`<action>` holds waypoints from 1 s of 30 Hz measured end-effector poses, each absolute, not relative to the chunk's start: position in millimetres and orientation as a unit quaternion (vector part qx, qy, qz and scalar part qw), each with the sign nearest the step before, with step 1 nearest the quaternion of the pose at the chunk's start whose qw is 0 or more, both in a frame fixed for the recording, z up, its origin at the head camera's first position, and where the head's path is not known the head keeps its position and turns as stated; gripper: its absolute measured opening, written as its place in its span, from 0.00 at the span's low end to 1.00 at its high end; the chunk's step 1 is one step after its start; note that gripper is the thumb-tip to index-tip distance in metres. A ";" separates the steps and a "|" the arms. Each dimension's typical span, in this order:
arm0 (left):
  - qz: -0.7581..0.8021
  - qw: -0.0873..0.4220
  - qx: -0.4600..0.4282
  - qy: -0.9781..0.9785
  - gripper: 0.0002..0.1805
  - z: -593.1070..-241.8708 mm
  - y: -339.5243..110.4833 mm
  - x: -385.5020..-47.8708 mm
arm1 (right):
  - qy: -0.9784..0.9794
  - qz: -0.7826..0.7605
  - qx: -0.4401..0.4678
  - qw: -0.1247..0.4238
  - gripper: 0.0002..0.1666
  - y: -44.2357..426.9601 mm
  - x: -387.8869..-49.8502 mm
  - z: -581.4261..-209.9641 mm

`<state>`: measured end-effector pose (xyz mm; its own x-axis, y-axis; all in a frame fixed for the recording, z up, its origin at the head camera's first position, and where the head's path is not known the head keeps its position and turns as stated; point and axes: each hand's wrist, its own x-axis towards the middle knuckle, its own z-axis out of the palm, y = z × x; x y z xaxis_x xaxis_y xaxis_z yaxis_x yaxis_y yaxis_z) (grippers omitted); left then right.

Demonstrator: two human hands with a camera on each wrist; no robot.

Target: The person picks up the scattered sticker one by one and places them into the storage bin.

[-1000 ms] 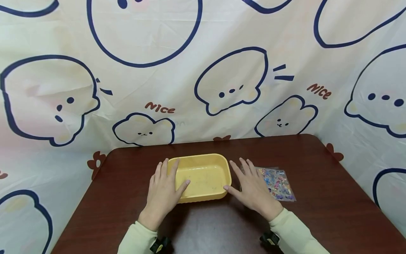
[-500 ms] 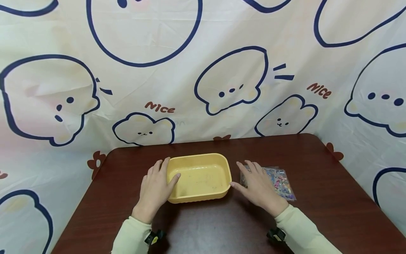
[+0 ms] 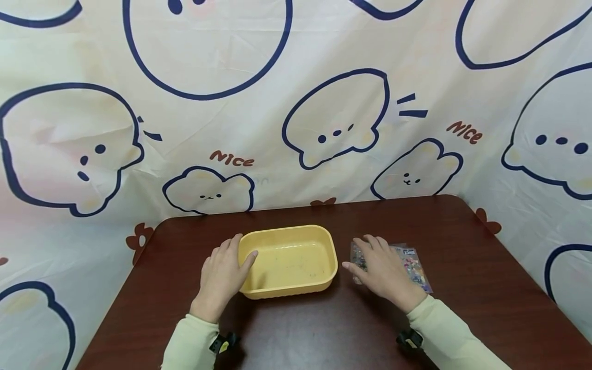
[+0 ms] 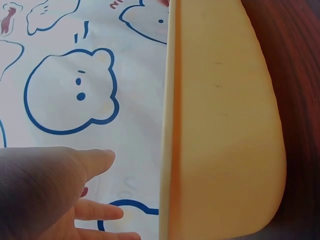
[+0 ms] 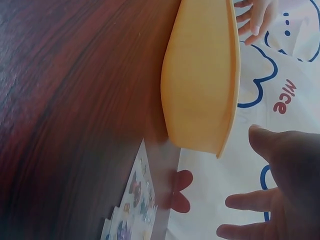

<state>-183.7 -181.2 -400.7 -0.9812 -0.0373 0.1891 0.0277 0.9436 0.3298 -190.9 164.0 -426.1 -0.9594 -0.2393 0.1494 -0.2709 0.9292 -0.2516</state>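
Observation:
A yellow rectangular plastic basin (image 3: 291, 264) sits on the table with nothing visible in it. My left hand (image 3: 222, 275) is at its left side, fingers extended, the thumb overlapping the rim in the head view. In the left wrist view, the left fingers (image 4: 99, 209) show beside the basin wall (image 4: 227, 125); contact is unclear. My right hand (image 3: 385, 270) hovers to the right of the basin, fingers spread and holding nothing. Under and behind it lie flat clear packets of colourful small-patterned sheets, perhaps stickers (image 3: 414, 267), partly hidden by the hand.
A dark reddish-brown table (image 3: 296, 334) carries the basin and packets. Behind and at both sides hangs a pale curtain (image 3: 268, 123) with blue cartoon outlines. Dark straps with small devices (image 3: 409, 338) are worn on both wrists.
Both hands have moved apart: the left has drawn leftward from over the basin to its left edge, the right has shifted rightward over the packets. The basin has barely moved.

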 end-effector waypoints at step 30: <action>-0.140 0.105 0.018 -0.984 0.30 -413.2 -200.2 -197.5 | -0.987 0.088 0.126 0.052 0.41 183.4 -199.3 -431.9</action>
<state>-197.5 -200.2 -413.2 -0.9772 -0.0642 0.2025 -0.0053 0.9602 0.2792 -199.3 183.4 -431.9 -0.9628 -0.2402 0.1240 -0.2583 0.9526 -0.1610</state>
